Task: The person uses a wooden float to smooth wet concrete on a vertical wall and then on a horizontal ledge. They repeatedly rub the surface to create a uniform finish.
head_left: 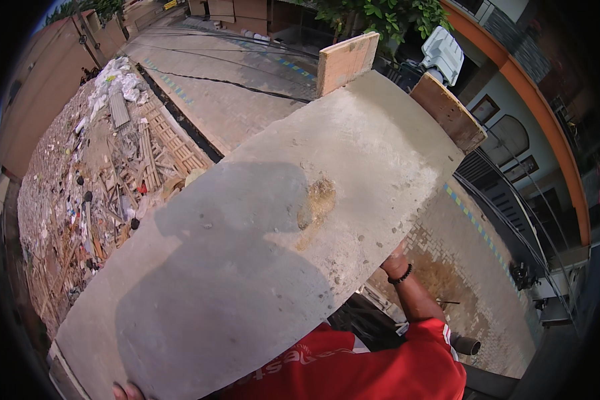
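Note:
A long, pale grey concrete slab point(380, 147) slants across the middle, its smooth top dusty and pitted. On it lies a rough brown sandy patch point(321, 199). Two upright wooden boards stand at its far end, the left board point(349, 61) and the right board point(449, 112). My right hand point(395, 257), with a black bead bracelet at the wrist, grips the slab's right edge; its fingers are partly hidden there. At the bottom left, the fingertips of my left hand point(128, 391) curl over the near edge, the rest of that hand out of view.
Far below on the left spreads a rubble heap point(67, 200) with wooden scraps and white sacks point(117, 83). A paved lane point(227, 73) runs behind, crossed by dark cables point(233, 85). Right of the slab are a white lamp head point(443, 55), a house with an orange beam point(547, 100) and a pipe point(467, 345).

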`<act>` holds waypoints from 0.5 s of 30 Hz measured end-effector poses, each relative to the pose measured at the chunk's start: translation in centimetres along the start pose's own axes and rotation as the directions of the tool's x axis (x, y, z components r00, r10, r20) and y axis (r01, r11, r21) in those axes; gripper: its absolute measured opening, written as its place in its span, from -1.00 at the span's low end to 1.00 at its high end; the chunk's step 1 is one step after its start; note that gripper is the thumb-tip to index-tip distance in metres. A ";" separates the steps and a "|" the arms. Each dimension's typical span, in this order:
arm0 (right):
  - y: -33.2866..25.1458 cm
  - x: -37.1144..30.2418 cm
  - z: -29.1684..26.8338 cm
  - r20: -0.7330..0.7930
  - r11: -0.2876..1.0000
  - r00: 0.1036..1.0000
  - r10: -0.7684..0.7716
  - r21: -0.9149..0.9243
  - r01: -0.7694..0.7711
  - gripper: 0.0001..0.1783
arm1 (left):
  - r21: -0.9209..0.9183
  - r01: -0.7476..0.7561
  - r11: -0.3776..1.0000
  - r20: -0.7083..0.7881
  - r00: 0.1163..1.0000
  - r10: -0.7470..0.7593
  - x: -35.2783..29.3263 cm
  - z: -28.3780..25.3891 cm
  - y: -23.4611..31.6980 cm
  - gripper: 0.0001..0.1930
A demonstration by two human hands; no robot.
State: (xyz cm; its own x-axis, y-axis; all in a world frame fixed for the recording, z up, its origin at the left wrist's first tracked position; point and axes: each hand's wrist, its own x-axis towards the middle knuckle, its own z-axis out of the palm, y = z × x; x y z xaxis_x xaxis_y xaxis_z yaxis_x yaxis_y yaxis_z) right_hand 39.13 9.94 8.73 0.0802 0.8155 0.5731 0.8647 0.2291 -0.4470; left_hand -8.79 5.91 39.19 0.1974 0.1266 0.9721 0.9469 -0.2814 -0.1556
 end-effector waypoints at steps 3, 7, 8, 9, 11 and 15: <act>-4.6 4.5 -3.0 0.002 0.928 0.950 -0.313 -0.213 0.306 -0.62 | 0.054 -0.015 0.998 0.026 1.000 0.013 -0.1 -0.5 0.0 -0.61; -4.1 3.8 -3.0 0.034 0.924 0.952 -0.304 -0.231 0.303 -0.63 | 0.035 -0.004 0.999 -0.034 0.999 0.006 -0.1 0.0 -0.1 -0.59; -4.2 3.8 -3.1 0.040 0.919 0.951 -0.306 -0.247 0.306 -0.63 | 0.030 -0.011 0.999 -0.027 1.000 0.012 0.0 0.0 -0.3 -0.58; -4.4 3.8 -3.2 0.046 0.914 0.951 -0.307 -0.264 0.308 -0.63 | 0.024 -0.017 1.000 -0.020 1.000 0.017 0.0 -0.1 -0.4 -0.58; -4.9 3.5 -3.3 0.067 0.925 0.958 -0.278 -0.252 0.286 -0.62 | -0.001 0.004 1.000 -0.032 0.999 -0.004 -0.1 0.2 -0.4 -0.58; -8.9 0.9 -3.5 0.137 0.986 0.977 -0.161 -0.032 0.166 -0.52 | -0.009 0.005 1.000 -0.042 0.999 -0.005 -0.2 0.4 -0.1 -0.60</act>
State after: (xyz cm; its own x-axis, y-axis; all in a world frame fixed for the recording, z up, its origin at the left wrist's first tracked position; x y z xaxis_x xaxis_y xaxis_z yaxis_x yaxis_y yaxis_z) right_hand 33.23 6.81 15.62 -0.1284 0.8333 0.5377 0.8815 0.3444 -0.3231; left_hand -8.80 6.28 38.97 0.1812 0.0876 0.9795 0.9456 -0.2891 -0.1491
